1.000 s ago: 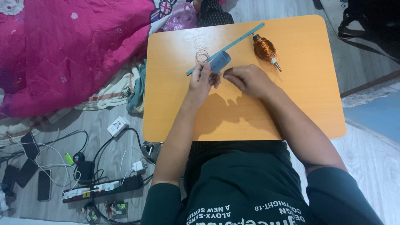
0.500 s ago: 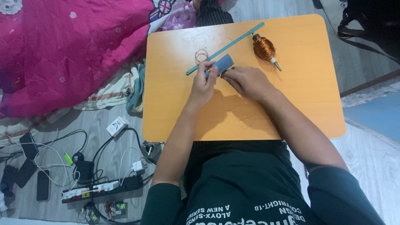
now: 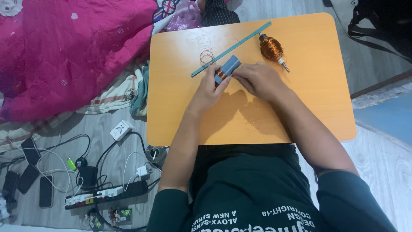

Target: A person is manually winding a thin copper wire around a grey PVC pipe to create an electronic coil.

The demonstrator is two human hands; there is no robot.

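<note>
Coil winding [image 3: 221, 74] partly hidden by fingers. Left hand [image 3: 210, 88] & right hand [image 3: 257, 79] fingers closed on blue-grey block [image 3: 229, 66], mid table [image 3: 317, 111].

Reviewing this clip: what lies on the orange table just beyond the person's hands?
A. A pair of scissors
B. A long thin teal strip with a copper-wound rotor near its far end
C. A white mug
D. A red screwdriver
B: the teal strip runs diagonally past both hands, and the copper-wound rotor lies beside its far end on the orange table.
</note>
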